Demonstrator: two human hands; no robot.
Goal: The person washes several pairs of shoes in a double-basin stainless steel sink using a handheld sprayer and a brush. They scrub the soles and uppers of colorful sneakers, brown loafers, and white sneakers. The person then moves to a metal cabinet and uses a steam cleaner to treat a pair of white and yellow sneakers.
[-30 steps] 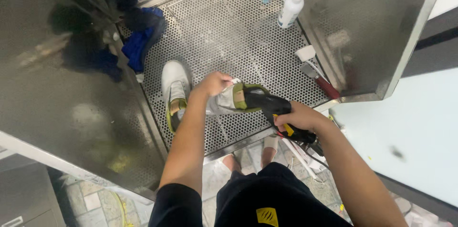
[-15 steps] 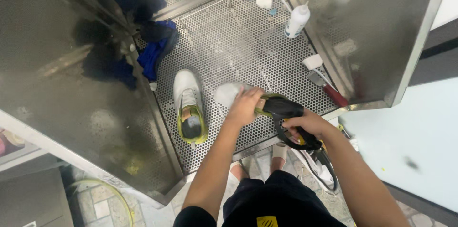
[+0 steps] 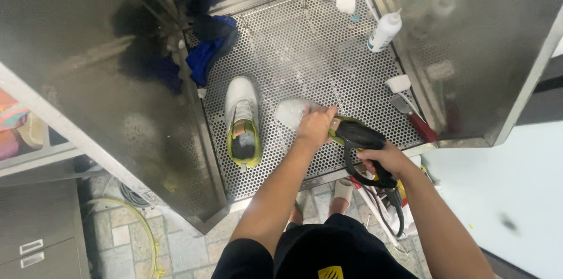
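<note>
Hands both occupied over the perforated steel tray (image 3: 305, 50). Left hand (image 3: 315, 126) curled down on a white shoe (image 3: 291, 112), fingers bent over its upper, holding it near the tray's front edge. Right hand (image 3: 384, 162) wrapped tight around the grip of a black and yellow spray gun (image 3: 358, 137), nozzle end just beside the left hand. Second white shoe (image 3: 243, 121) with yellow-green lining lies apart toward the left wall. Blue cloth (image 3: 205, 56) bunched in back left corner. White bottle (image 3: 384, 31) and red-handled brush (image 3: 413, 118) along right edge.
</note>
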